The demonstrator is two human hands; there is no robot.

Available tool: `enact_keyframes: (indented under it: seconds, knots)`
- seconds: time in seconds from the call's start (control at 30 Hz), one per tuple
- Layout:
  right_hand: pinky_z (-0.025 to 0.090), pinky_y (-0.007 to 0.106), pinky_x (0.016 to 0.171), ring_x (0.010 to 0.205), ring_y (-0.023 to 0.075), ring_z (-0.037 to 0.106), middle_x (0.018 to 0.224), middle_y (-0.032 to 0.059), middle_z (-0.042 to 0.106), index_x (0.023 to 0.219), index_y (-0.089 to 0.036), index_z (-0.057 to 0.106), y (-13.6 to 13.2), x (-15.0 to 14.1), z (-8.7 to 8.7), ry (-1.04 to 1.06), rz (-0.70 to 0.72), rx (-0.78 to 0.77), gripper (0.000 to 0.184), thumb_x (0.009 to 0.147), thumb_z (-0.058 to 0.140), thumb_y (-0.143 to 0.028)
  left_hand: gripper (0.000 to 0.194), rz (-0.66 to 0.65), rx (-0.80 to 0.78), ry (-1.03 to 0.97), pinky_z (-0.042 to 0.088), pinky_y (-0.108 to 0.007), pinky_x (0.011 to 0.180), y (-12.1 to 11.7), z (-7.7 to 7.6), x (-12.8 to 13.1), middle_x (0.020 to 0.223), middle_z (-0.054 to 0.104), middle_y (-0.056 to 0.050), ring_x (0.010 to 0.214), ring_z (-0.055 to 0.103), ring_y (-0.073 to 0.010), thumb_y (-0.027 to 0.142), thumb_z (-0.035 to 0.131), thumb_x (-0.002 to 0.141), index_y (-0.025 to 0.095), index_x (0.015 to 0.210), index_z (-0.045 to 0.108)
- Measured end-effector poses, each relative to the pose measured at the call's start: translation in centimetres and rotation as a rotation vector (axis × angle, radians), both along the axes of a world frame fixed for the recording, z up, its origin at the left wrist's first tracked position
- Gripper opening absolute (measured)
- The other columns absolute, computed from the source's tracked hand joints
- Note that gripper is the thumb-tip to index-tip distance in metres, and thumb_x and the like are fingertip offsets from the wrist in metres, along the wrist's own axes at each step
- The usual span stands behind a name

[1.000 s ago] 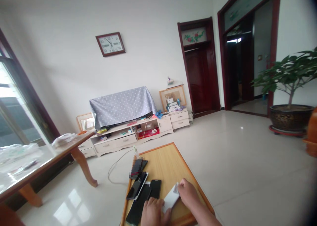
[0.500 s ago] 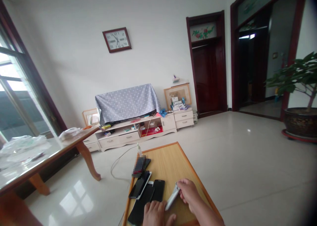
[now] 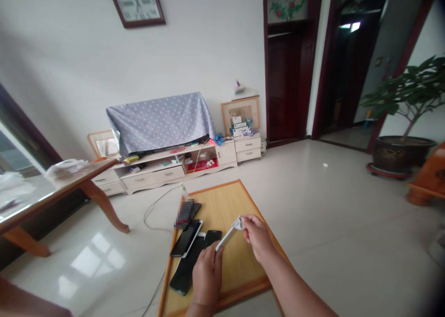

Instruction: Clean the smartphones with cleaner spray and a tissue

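My left hand [image 3: 207, 273] is closed on the near end of a slim white phone-shaped thing [image 3: 225, 239], tilted nearly edge-on above the wooden tabletop [image 3: 229, 199]. At its far end my right hand [image 3: 256, 233] pinches a small pale piece [image 3: 238, 223]; whether this is cloth or part of the white thing I cannot tell. Left of my hands lie a long black device [image 3: 184, 270], a black phone with a white edge [image 3: 187, 238] and a dark phone [image 3: 213, 237], partly overlapping. My left hand hides part of the long device.
A small clear bottle [image 3: 184, 193] stands at the table's far left corner, beside a blurred-out dark item [image 3: 185, 214]. A cable [image 3: 148, 217] trails over the floor. Another table [image 3: 73, 180] is at left, a low cabinet [image 3: 153, 180] ahead, a potted plant [image 3: 399, 152] at right.
Both hands have lifted the white thing up off the tabletop area, and it has turned more edge-on. My left hand has closed round its near end. The view has tipped downward.
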State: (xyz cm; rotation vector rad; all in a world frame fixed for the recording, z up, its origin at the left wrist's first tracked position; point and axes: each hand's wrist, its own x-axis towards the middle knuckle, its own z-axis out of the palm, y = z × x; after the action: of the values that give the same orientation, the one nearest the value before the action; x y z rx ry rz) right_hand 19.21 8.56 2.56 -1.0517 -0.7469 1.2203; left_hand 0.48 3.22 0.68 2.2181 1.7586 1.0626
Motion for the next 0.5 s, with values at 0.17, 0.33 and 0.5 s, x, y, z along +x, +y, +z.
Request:
enact_keyframes:
  seconds: [0.17,0.33,0.5]
  knots:
    - [0.031,0.019,0.043,0.048,0.0078,0.046,0.072,0.0011,0.067,0.093,-0.015,0.068,0.1,-0.9,-0.4,-0.048,0.076,0.016,0.037,0.08,0.071,-0.05,0.032,-0.027,0.012,-0.061,0.054,-0.032,0.084,0.5,-0.7,0.1,0.104,0.075,-0.007,0.096,0.069,-0.0211,0.042,0.044,0.1,0.024,0.112,0.068]
    - [0.04,0.022,0.048,0.051,0.0113,0.053,0.073,0.0022,0.069,0.092,-0.017,0.071,-2.3,-4.1,-0.4,-0.271,0.174,0.116,0.034,0.087,0.064,-0.05,0.029,-0.056,0.021,-0.062,0.051,-0.031,0.081,0.6,-0.7,0.1,0.097,0.072,-0.007,0.091,0.066,-0.0205,0.039,0.043,0.101,0.023,0.105,0.067]
    - [0.051,0.027,0.07,0.077,0.0188,0.068,0.086,0.0039,0.075,0.096,-0.02,0.073,-3.3,-5.1,0.1,-0.424,0.203,0.256,0.026,0.092,0.062,-0.043,0.03,-0.038,0.028,-0.073,0.048,-0.028,0.073,0.7,-0.7,-0.3,0.084,0.068,-0.006,0.081,0.064,-0.0187,0.037,0.041,0.101,0.021,0.091,0.065]
